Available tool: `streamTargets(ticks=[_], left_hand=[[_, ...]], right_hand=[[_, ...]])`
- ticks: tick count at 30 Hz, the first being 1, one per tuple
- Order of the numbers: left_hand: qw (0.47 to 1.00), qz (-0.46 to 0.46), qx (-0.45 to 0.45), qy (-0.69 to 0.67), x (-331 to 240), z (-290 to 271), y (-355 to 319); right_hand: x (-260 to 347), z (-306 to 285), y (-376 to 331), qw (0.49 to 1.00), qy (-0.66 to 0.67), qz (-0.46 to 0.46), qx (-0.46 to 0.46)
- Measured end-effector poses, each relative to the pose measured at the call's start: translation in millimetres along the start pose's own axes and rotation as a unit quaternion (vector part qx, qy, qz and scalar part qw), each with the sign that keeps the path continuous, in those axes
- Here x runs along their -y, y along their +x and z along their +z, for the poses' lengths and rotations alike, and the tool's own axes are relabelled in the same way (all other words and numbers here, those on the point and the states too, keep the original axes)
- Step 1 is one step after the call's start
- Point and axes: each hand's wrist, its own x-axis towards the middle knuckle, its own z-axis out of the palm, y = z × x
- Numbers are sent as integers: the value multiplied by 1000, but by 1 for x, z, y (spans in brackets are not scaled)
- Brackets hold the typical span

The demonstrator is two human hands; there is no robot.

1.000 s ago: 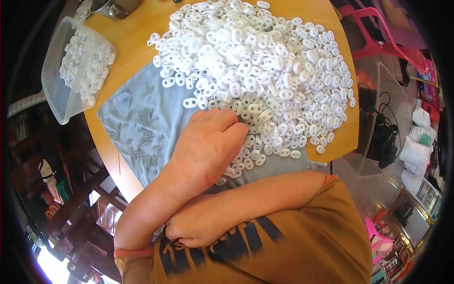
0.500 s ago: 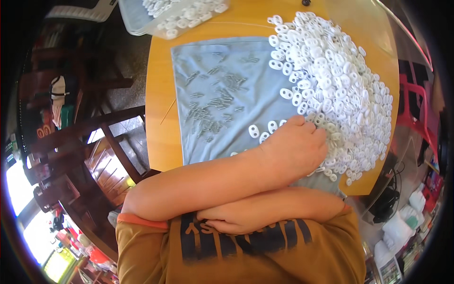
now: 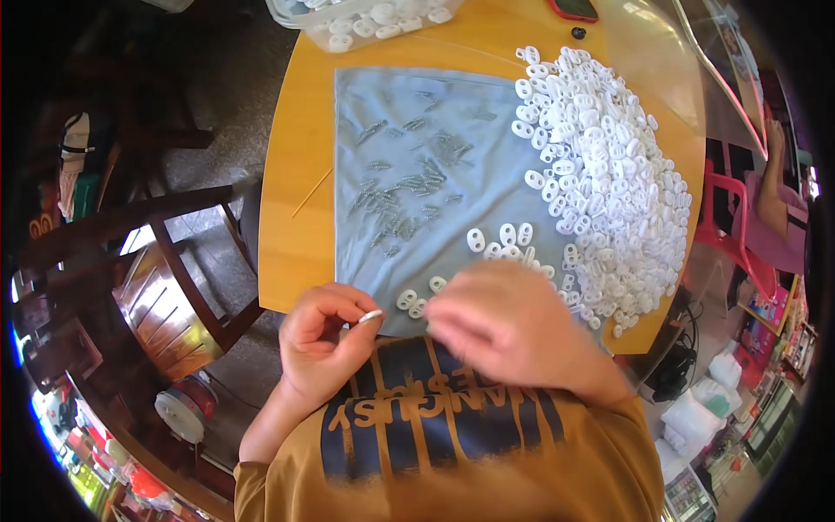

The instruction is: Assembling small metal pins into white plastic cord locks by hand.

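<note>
Close to my body on the left, my left hand (image 3: 326,335) pinches a white oval plastic piece (image 3: 371,317) on edge between thumb and fingers. My right hand (image 3: 509,326) hovers over the cloth's near edge, fingertips smeared by motion; whether they hold anything is hidden. Several loose two-hole oval pieces (image 3: 476,240) lie on the grey-blue cloth (image 3: 487,187), some partly behind my right hand. A large heap of the same white pieces (image 3: 609,174) covers the right side. Small metal springs (image 3: 422,180) are scattered across the cloth's left half.
A clear plastic tub (image 3: 374,30) of white pieces stands at the far edge of the wooden table (image 3: 296,174). A thin stick (image 3: 311,193) lies left of the cloth. Far right are a red-edged phone (image 3: 574,9) and a small black object (image 3: 578,33). Another person's arm (image 3: 771,187) shows beyond a pink chair (image 3: 718,209).
My arms were crossed, the left hand at the heap. They have uncrossed: my left hand came back left with a white piece, and my right hand moved right and away from my body.
</note>
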Motion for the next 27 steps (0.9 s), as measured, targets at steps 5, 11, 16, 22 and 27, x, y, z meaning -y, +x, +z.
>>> streamTargets(ticks=[5,11,16,22,27], left_hand=[[995,34,71,-55,19,-7,-7],[993,-2,104,-61,18,-9,-6],[993,-3,101,-57,22,-14,-14],[994,2,103,-36,20,-12,-9],[996,2,80,-28,22,-9,-12]], right_hand=[[-25,-13,27,968,-214,46,-126],[-37,-13,39,971,-215,65,-87],[-37,-12,44,967,-248,40,-47],[-36,-13,43,948,-319,3,-17],[-36,-13,40,934,-356,-21,-4]])
